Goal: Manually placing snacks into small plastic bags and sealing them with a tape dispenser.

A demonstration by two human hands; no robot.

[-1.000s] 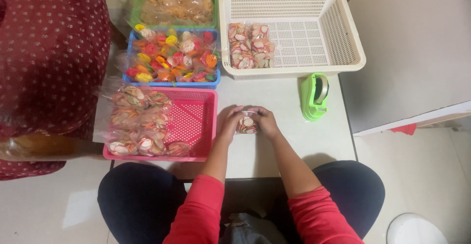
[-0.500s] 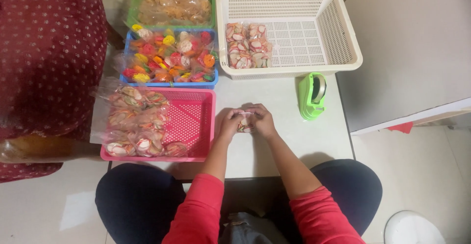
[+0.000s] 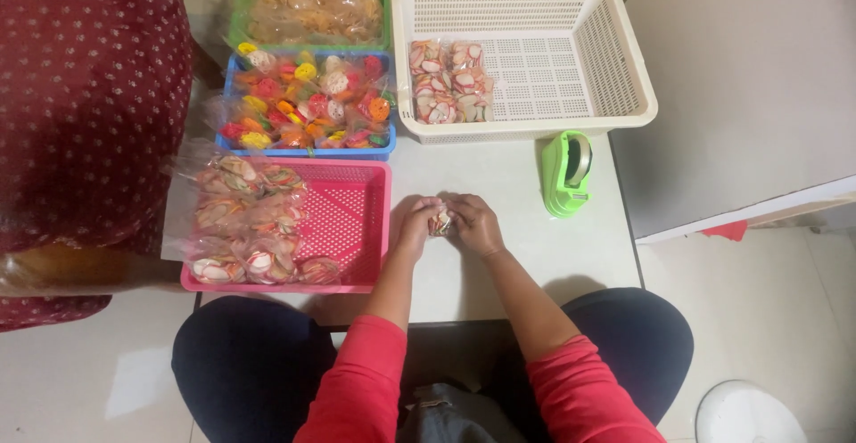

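My left hand (image 3: pixel 415 223) and my right hand (image 3: pixel 473 222) meet over the white table (image 3: pixel 508 256), both closed around one small clear packet of pink-and-white snack pieces (image 3: pixel 440 222). The packet is mostly hidden between my fingers. To the left stands a pink basket (image 3: pixel 352 220) holding several similar packets at its left side. Behind my hands, a large cream basket (image 3: pixel 553 60) has a few filled packets in its left corner.
A green tape dispenser (image 3: pixel 568 174) sits right of my hands. A blue basket (image 3: pixel 303 104) of colourful snacks and a green basket (image 3: pixel 308 6) of pale ones stand at the back left. Another person in a dark red dotted garment (image 3: pixel 85 113) is at the left.
My hands have stayed together on the packet, with only small finger movements. The view shifted slightly.
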